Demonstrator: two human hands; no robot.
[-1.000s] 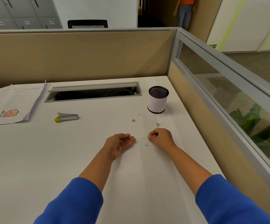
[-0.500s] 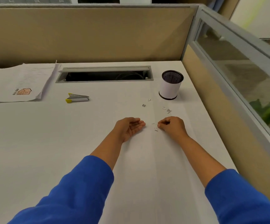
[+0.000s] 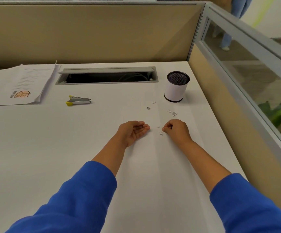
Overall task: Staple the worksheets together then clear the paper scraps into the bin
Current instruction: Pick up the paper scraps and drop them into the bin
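1. The worksheets [image 3: 18, 84], thin printed sheets, are parked at the far left of the desk [image 3: 35, 157]; the small metal stapler [image 3: 78, 100] is laid down beside them, apparently finished with.
2. The left hand [image 3: 133, 132] is cupped palm-up and empty, offered as a tray.
3. Tiny white paper scraps [image 3: 160, 133] are being pinched at by the curled right hand [image 3: 176, 130]; whether one is held cannot be told.
4. The cylindrical mesh-topped bin [image 3: 176, 87] is stood just beyond, within reach.

White paper scraps [image 3: 160, 133] lie scattered near the bin [image 3: 176, 88].
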